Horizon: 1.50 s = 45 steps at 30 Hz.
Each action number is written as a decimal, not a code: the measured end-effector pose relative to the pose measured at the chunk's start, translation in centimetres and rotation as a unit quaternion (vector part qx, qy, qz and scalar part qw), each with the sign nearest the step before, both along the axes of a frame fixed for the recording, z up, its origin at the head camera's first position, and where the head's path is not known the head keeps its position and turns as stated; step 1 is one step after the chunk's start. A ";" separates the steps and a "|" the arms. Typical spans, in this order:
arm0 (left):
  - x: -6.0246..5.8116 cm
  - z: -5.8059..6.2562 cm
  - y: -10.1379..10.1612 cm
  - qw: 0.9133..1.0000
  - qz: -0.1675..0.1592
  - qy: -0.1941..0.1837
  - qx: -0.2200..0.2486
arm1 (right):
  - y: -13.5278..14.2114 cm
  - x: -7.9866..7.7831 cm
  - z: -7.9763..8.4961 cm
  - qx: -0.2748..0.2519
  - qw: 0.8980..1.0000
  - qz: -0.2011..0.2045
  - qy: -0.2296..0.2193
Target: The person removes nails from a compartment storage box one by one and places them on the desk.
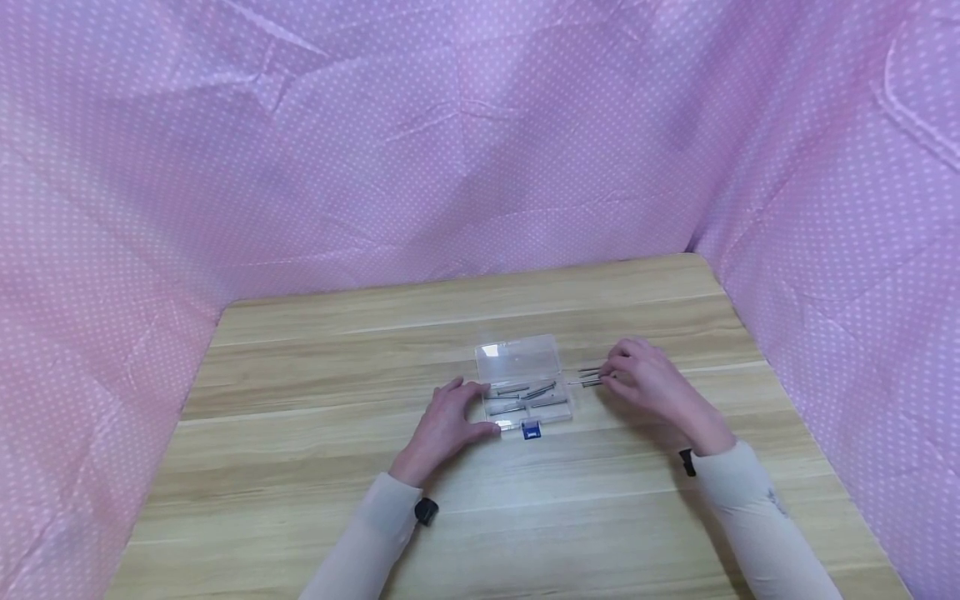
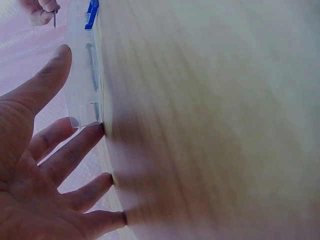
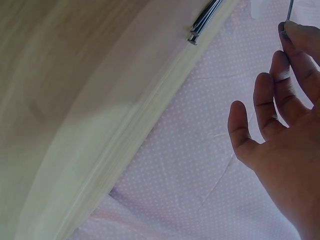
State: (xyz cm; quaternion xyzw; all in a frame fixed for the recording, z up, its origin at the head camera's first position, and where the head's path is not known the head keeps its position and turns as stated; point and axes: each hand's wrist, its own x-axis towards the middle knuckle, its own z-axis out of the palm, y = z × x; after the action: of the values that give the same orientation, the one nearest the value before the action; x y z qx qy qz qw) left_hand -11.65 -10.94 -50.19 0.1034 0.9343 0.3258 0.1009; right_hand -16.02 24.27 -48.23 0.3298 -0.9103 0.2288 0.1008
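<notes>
A clear plastic box (image 1: 564,413), its lid (image 1: 517,358) folded back and a blue latch (image 1: 532,430) at its front, lies on the table with several metal nails (image 1: 537,392) inside. At the box's left end is my left hand (image 1: 447,423), fingers spread and mostly straight, thumb by the front corner and fingertips at the end wall. My right hand (image 1: 643,377), to the right of the box, pinches a nail (image 3: 290,10) between thumb and index finger. Its other fingers are apart and hold nothing. Beneath that hand, more nails (image 3: 204,21) lie side by side on the tabletop.
The wood-grain table (image 1: 300,467) has rounded far corners. Pink cloth with white dots (image 1: 450,167) hangs behind it and along both sides. A dark band shows at each wrist, below light sleeves (image 1: 375,525).
</notes>
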 end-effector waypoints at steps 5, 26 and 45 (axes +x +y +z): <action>-0.1 0.0 0.0 1.000 -0.001 -0.001 -0.002 | 0.6 0.1 0.0 0.002 1.000 -0.004 0.003; -0.1 0.1 0.0 1.000 -0.004 0.000 -0.005 | 1.9 0.4 -0.5 -0.003 1.000 -0.010 0.016; 0.0 0.1 0.0 1.000 -0.004 -0.001 -0.009 | 1.8 0.3 -0.7 0.060 0.991 -0.059 -0.102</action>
State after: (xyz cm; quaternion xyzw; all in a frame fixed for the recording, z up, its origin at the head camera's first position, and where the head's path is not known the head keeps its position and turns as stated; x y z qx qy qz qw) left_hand -11.64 -10.95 -50.09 0.1063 0.9367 0.3171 0.1041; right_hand -15.73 26.11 -48.94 0.2558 -0.9458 0.2001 0.0003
